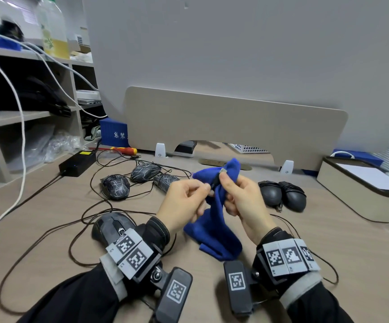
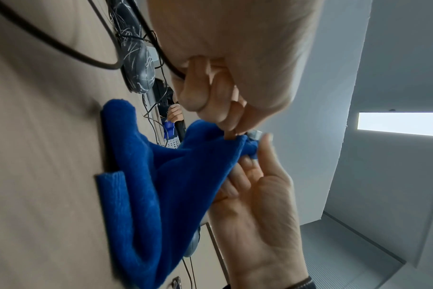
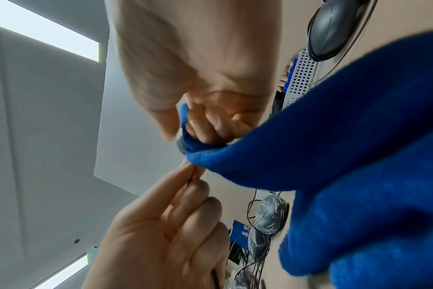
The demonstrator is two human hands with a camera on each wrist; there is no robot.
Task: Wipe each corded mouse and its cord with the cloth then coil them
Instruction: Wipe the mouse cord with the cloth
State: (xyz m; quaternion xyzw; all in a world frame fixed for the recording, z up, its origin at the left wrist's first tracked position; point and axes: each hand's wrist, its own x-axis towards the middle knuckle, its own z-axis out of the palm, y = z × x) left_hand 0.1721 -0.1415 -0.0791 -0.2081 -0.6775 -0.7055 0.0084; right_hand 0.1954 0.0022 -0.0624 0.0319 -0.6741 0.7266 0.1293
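- Head view: left hand [image 1: 184,201] pinches the thin dark cord just below its silver USB plug [image 1: 223,170]; right hand [image 1: 242,197] grips the soft blue fleece cloth [image 1: 214,231] folded round the cord at the plug end. Cord runs down to the black angular corded mouse [image 1: 112,226] on the beige wood-grain desk [image 1: 49,241], by the left wrist. Three black mice w/ white scribble lines [image 1: 115,186] lie behind, cords loose; two plain black mice [image 1: 282,194] at right look already wound.
- Left wrist view: fingertips [image 2: 231,129] meet the cloth right at the plug; lower cloth rests on desk.
- Right wrist view: thumb & fingers curl into the cloth.
- Risk (est.): plug slips free of the cloth; slack cord snags the other loose cords and drags a mouse.
- Writing: white Chinese characters on the blue box [image 1: 115,134], only partly legible; wrist markers carry coded squares.
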